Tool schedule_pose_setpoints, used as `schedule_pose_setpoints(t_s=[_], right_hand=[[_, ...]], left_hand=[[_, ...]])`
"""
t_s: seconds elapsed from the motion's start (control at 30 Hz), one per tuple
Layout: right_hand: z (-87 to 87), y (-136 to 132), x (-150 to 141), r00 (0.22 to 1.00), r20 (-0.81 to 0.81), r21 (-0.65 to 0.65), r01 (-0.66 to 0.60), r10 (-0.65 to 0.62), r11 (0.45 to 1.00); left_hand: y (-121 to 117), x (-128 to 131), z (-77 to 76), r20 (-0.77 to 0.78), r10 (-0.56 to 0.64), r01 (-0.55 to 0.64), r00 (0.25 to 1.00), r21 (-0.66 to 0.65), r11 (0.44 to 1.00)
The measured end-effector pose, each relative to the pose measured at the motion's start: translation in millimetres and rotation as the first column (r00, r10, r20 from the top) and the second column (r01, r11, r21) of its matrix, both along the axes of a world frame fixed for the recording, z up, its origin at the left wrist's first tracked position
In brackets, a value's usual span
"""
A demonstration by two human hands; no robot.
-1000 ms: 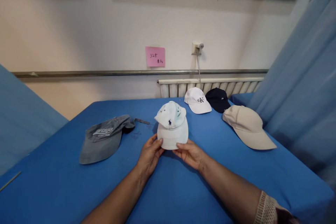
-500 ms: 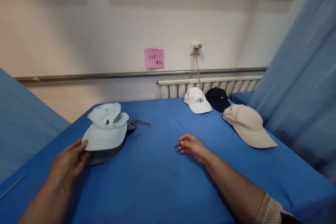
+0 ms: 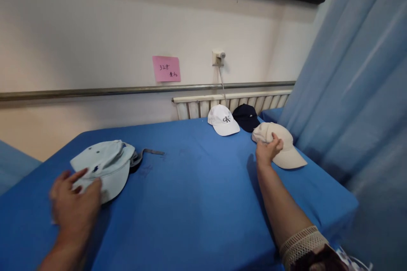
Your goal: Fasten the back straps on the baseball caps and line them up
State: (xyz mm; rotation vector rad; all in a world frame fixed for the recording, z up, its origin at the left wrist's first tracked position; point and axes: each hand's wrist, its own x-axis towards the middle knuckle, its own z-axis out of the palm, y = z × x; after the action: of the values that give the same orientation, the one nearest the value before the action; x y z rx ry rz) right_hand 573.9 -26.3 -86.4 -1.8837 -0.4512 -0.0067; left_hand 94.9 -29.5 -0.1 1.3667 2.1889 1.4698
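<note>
On the left, a light blue baseball cap (image 3: pixel 110 178) rests on top of a grey cap (image 3: pixel 136 161), most of which is hidden beneath it. My left hand (image 3: pixel 76 197) is over the near left side of the blue cap, its fingers spread and slightly blurred. Whether they touch the cloth I cannot tell. At the right, my right hand (image 3: pixel 269 149) reaches in front of a beige cap (image 3: pixel 288 148), with its fingers bent and apart. It covers part of the crown, and no firm hold shows.
A white cap (image 3: pixel 224 123) with black letters and a navy cap (image 3: pixel 246 116) sit at the back of the blue-covered table (image 3: pixel 184 203). Behind are a radiator (image 3: pixel 190 108), a rail (image 3: pixel 127 90) and a plugged socket (image 3: pixel 218 58). A blue curtain (image 3: pixel 343 93) hangs at right.
My left hand has let go of the blue cap's brim, and that cap now lies lower on the grey one. My right hand has moved right to the beige cap. The view has shifted right.
</note>
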Motion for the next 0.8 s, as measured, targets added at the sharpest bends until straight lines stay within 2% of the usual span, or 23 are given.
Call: schedule_pose_setpoints(t_s=[0.03, 0.1, 0.2, 0.3, 0.37, 0.5, 0.57, 0.63, 0.73, 0.8], right_hand=[[-1.4, -1.3, 5.4, 0.993, 0.108, -0.074, 0.05, -0.042, 0.996], [-7.1, -2.9, 15.5, 0.965, 0.261, -0.195, 0.087, -0.034, 0.977], [-18.0, -3.7, 31.2, 0.936, 0.348, -0.333, 0.077, 0.047, 0.94], [-25.0, -2.4, 44.9, 0.928, 0.369, -0.378, 0.096, 0.055, 0.921], [-26.8, 0.0, 50.3, 0.935, 0.354, -0.366, 0.121, 0.018, 0.923], [-27.6, 1.9, 53.7, 0.941, 0.308, -0.273, 0.228, -0.14, 0.935], [-27.9, -4.7, 56.7, 0.946, 0.288, -0.277, 0.23, -0.148, 0.933], [-29.0, -19.3, 64.5, 0.955, 0.266, -0.318, 0.215, -0.13, 0.924], [-35.6, -52.3, 86.0, 0.948, 0.249, -0.311, 0.271, -0.197, 0.911], [-44.1, -73.8, 103.2, 0.963, 0.121, -0.286, 0.266, -0.241, 0.921]], left_hand=[[0.4, 18.5, -5.1, -0.051, -0.083, 0.084, 0.995, 0.024, 0.996], [-0.1, 54.1, -24.0, -0.127, -0.305, 0.305, 0.944, -0.019, 0.952], [-2.4, 93.4, -61.9, -0.145, -0.574, 0.564, 0.806, -0.104, 0.819], [-3.5, 108.1, -88.7, -0.186, -0.777, 0.739, 0.601, -0.241, 0.629], [-2.6, 107.4, -95.7, -0.205, -0.825, 0.767, 0.527, -0.303, 0.565], [2.3, 98.8, -97.1, -0.201, -0.843, 0.777, 0.499, -0.326, 0.538], [4.3, 95.7, -97.7, -0.192, -0.85, 0.788, 0.49, -0.319, 0.526], [5.4, 93.9, -98.9, -0.18, -0.855, 0.8, 0.486, -0.302, 0.518], [6.7, 93.6, -99.3, -0.155, -0.861, 0.814, 0.485, -0.281, 0.509], [8.3, 94.5, -98.3, -0.135, -0.861, 0.817, 0.49, -0.273, 0.508]])
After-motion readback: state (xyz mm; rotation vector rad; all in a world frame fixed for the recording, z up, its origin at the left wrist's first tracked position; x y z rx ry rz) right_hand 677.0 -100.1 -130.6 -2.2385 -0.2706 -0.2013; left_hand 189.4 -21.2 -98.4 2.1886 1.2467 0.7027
